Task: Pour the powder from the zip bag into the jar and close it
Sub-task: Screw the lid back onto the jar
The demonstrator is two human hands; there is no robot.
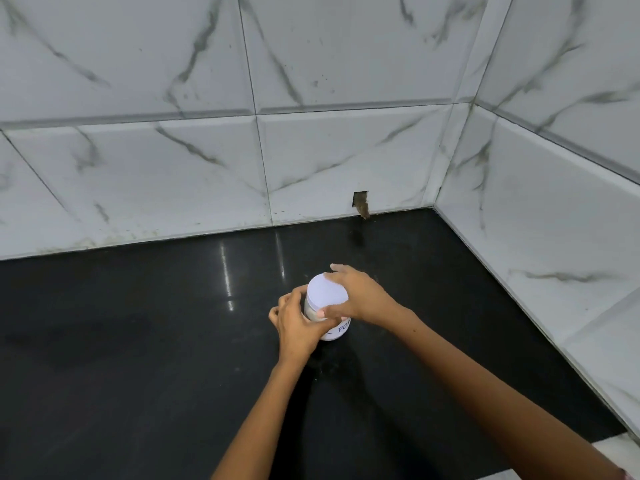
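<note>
Jar is standing upright on the black tabletop, mid-frame, well apart from the tiled wall. White lid is sitting on top of it. No zip bag in view, so I can't tell where it is; I'm judging the pour as done and the step in hand as closing.

Left hand is wrapping the jar body, fingers curled round its near side, bracing it. Right hand is gripping the lid from the right, fingers curled over the far rim and thumb on the near edge.

Can't tell whether the lid is threaded on or just resting; the rim seam is hidden behind the hands.

How I'd do it well:
- Left hand holding the jar down and fixed, so the glossy tabletop isn't letting it spin.
- Lid kept level before turning; a tilted start is risking cross-threading.
- Right hand turning the lid only, small regrips, wrist doing the work.
- Stopping at firm resistance; overtightening is likely tipping the jar.
- Checking for powder on the rim, which could be stopping a clean seal.
</note>
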